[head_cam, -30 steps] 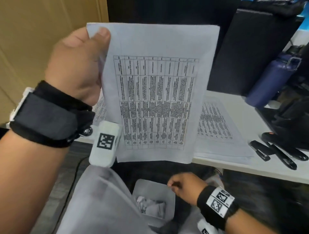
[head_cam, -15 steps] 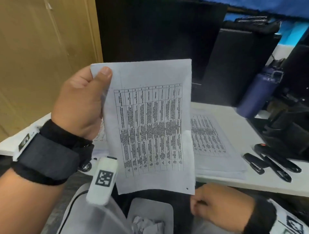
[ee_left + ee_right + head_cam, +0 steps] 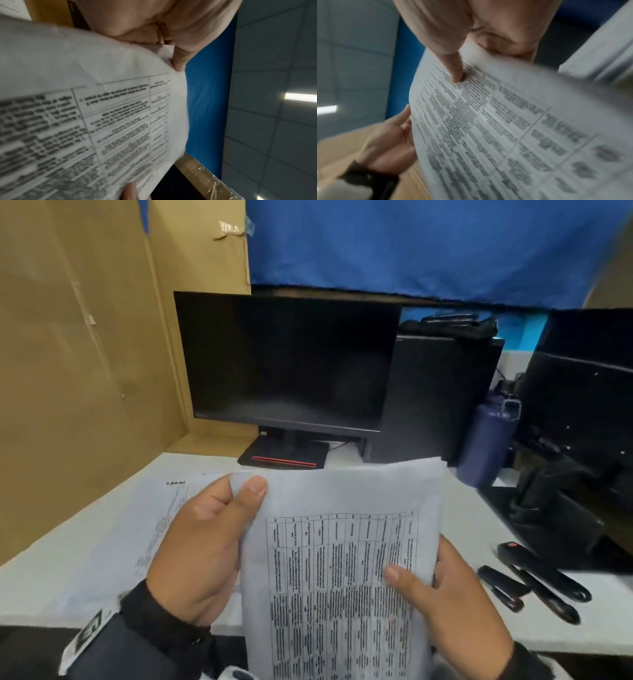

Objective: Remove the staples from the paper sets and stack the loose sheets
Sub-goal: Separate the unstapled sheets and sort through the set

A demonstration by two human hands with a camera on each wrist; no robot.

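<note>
— Sheets (image 3: 342,559)? Where?
— Upright above the surface's (image 3: 85,570) near edge, long axis vertical. Pinched at top-left corner by left hand (image 3: 205,546), thumb in front.
— Right hand (image 3: 452,594)?
— Curled round the right edge, thumb on print. Stack (image 3: 164,518) lying left, nearer the left hand.

The right hand (image 3: 455,594), a second ago low in the frame by a grey bin and off the paper, now grips the right edge of the paper set (image 3: 342,559), thumb on the printed table. The set, then high in the frame in the left hand (image 3: 205,549) alone, now sits lower, between both hands. The bin has gone from the frame's bottom; a monitor (image 3: 287,361) and blue cloth (image 3: 428,248) fill the top. The top sheet perhaps bows more now, though the blur makes this unsure.
</note>
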